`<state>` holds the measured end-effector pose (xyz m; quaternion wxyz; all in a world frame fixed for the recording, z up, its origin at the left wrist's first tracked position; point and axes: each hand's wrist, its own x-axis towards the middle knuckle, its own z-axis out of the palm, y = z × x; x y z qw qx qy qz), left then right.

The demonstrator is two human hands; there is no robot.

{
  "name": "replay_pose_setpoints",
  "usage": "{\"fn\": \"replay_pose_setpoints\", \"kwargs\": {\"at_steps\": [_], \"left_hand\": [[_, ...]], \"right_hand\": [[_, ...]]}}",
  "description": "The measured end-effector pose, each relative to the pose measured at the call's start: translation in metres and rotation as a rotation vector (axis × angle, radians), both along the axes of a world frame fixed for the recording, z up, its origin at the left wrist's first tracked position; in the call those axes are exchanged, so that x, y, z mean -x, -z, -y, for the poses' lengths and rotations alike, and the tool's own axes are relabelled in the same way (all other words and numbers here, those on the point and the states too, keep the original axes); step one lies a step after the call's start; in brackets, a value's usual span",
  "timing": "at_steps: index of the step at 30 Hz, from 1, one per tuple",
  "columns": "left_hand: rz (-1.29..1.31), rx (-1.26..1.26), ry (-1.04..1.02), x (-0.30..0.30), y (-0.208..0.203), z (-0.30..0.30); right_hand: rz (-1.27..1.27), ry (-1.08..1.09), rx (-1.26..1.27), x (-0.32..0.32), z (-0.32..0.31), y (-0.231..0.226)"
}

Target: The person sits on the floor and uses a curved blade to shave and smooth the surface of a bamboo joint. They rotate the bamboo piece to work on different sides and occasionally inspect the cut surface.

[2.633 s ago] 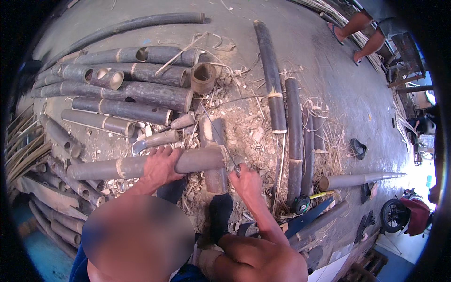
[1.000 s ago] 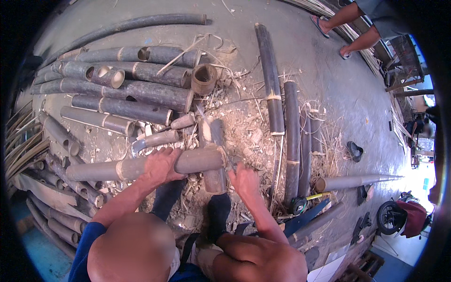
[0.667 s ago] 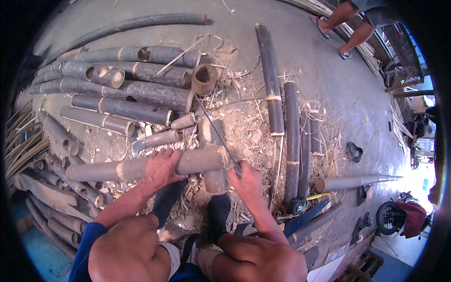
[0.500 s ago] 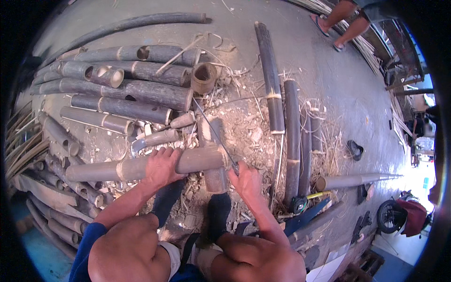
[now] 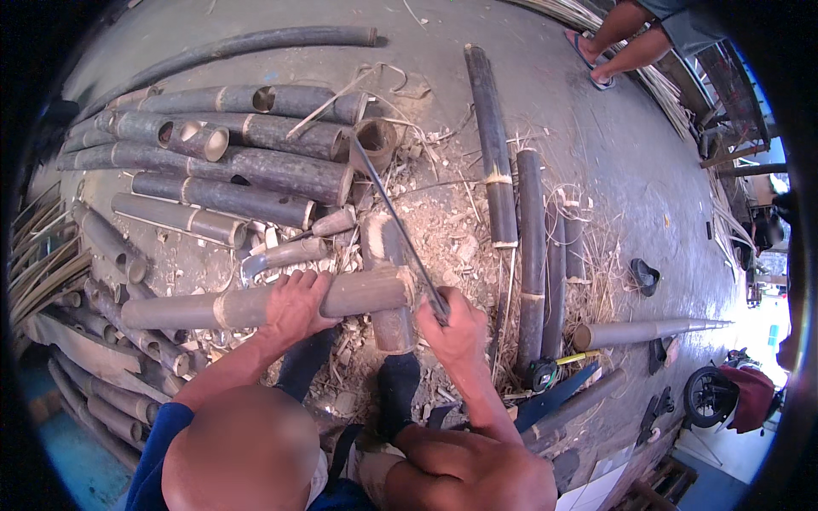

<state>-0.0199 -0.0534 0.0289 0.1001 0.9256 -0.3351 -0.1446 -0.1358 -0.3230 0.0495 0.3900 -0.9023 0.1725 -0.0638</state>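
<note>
My left hand [image 5: 296,304] is wrapped over a thick brown bamboo section [image 5: 366,292], which lies sideways before my knees. Its right end rests across another short bamboo piece [image 5: 392,332] set lengthwise between my feet. In my right hand [image 5: 456,330], just beyond that end, is the handle of a long-bladed knife [image 5: 394,217]. The blade slants away to the far left, over the cut end and the chips. Whether it touches the bamboo I cannot tell. Beyond my left hand lie a curved-blade tool [image 5: 285,254] and a wooden handle [image 5: 334,222].
Dark bamboo poles [image 5: 281,173] lie stacked at the far left, several with holes. More poles [image 5: 530,255] stretch away at right, near a tape measure [image 5: 543,373] and a blue saw-like blade [image 5: 554,398]. Shavings [image 5: 452,230] cover the middle floor. A person's sandalled feet [image 5: 601,72] are far right.
My right hand has shifted slightly right and nearer, and the knife blade is turned and raised a little. The bamboo stays under my left hand. The other person's foot has moved slightly.
</note>
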Motion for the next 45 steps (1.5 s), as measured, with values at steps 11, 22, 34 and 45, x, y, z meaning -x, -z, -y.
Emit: {"fn": "replay_pose_setpoints", "kwargs": {"at_steps": [11, 22, 34, 45], "left_hand": [[-0.229, 0.002, 0.019, -0.025, 0.001, 0.0], [-0.328, -0.063, -0.005, -0.03, -0.004, 0.004], [-0.189, -0.055, -0.038, -0.014, -0.003, 0.006], [-0.158, -0.08, -0.022, -0.012, -0.005, 0.006]], "right_hand": [[-0.161, -0.014, 0.135, 0.009, 0.006, 0.023], [-0.352, -0.134, 0.269, -0.01, 0.003, 0.0], [-0.297, -0.158, 0.312, -0.008, -0.003, -0.011], [-0.449, -0.087, 0.295, -0.004, 0.001, -0.006]]}}
